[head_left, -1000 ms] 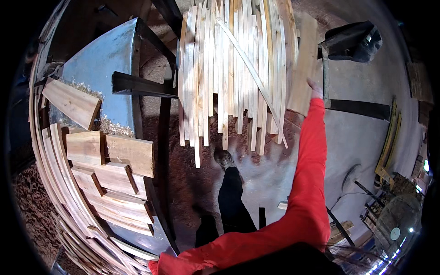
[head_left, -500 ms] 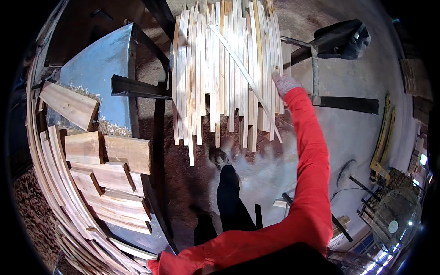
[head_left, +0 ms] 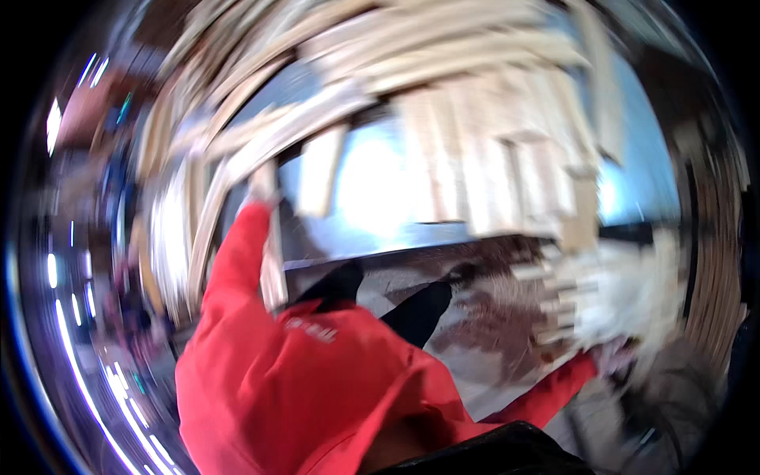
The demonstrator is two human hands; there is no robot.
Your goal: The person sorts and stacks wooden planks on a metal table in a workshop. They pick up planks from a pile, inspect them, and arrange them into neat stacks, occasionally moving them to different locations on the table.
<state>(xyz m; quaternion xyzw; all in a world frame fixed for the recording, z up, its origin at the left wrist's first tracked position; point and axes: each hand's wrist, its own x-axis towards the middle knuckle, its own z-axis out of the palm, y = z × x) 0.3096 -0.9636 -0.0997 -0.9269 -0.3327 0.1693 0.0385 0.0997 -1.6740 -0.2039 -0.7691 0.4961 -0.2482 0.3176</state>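
Note:
My left hand (head_left: 264, 188), smeared by motion, reaches forward to a pale wooden strip (head_left: 273, 269) at the left end of a blue metal table (head_left: 340, 257). The strip shows on both sides of the hand; whether the fingers close round it is not clear. A longer wooden board (head_left: 297, 131) slants just beyond that hand. Far to the right, my right hand (head_left: 613, 356) is at the near edge of a stack of pale wooden strips (head_left: 625, 293). Its fingers are too blurred to read.
Short wooden boards (head_left: 459, 158) lie side by side on the blue table, with long strips (head_left: 475, 47) heaped beyond them. More strips (head_left: 170, 229) stand at the left. A dark stack of slats (head_left: 716, 229) rises at the far right. My legs (head_left: 419, 313) are against the table's near side.
The view has swung left, so the blue table is now in front and the strip stack at the right. My left arm now reaches forward; my right hand remains by the stack.

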